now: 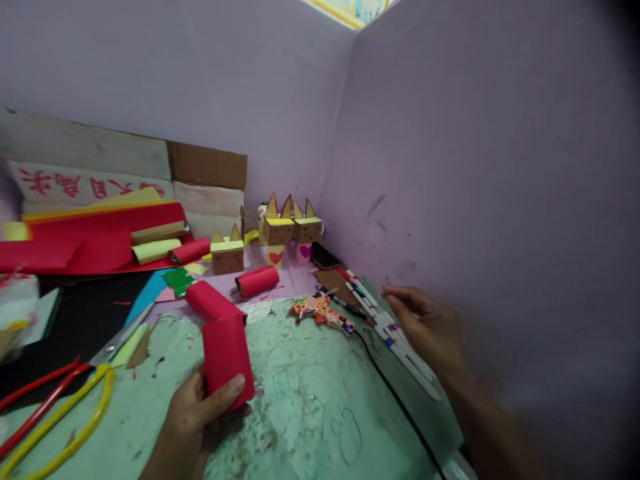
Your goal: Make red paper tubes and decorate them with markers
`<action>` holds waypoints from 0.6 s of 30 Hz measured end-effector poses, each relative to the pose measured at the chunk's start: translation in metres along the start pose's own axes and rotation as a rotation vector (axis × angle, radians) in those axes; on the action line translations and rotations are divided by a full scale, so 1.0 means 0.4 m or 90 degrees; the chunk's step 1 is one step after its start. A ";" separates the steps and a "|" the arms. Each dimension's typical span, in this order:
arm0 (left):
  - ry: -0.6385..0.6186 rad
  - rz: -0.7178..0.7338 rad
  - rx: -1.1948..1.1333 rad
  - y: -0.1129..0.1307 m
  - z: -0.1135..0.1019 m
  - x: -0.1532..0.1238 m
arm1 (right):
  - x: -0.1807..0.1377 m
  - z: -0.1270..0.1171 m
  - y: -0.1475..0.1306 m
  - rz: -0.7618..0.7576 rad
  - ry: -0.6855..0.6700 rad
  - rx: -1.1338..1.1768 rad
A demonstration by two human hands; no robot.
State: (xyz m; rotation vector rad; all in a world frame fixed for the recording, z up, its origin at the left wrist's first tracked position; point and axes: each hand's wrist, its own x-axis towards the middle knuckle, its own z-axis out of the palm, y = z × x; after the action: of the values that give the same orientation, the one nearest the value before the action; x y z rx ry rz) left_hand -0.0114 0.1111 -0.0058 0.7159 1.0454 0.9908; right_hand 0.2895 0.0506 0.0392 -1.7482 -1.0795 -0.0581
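Observation:
My left hand grips a red paper-covered tube, thumb across its front, above the green tabletop. Right behind it lies another red tube, and a third red tube rests farther back. At the right, my right hand is raised beside the wall, over white marker pens. Its thumb and forefinger come close together in a pinch; blur hides what, if anything, is between them. Between the hands is a flower-patterned tool, which looks like a glue gun, with a black cord.
Yellow-handled scissors and red handles lie at left. Box-headed, pointy-eared paper figures stand in the wall corner, with a similar head nearby. Red paper sheets and a yellow-green roll lean by cardboard.

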 end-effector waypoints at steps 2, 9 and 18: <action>0.005 0.003 -0.005 -0.003 -0.001 0.004 | 0.033 -0.063 0.039 0.035 0.030 -0.062; 0.031 0.001 0.009 -0.013 -0.008 0.012 | 0.000 -0.106 0.030 0.090 -0.252 -0.421; 0.027 -0.007 0.012 0.001 0.001 0.002 | -0.059 -0.040 0.038 0.118 -0.382 -0.636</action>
State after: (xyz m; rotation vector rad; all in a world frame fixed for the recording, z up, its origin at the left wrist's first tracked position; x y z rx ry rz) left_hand -0.0111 0.1122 -0.0055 0.7068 1.0966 0.9917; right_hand 0.2925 0.0223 0.0237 -2.8819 -1.4326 0.0616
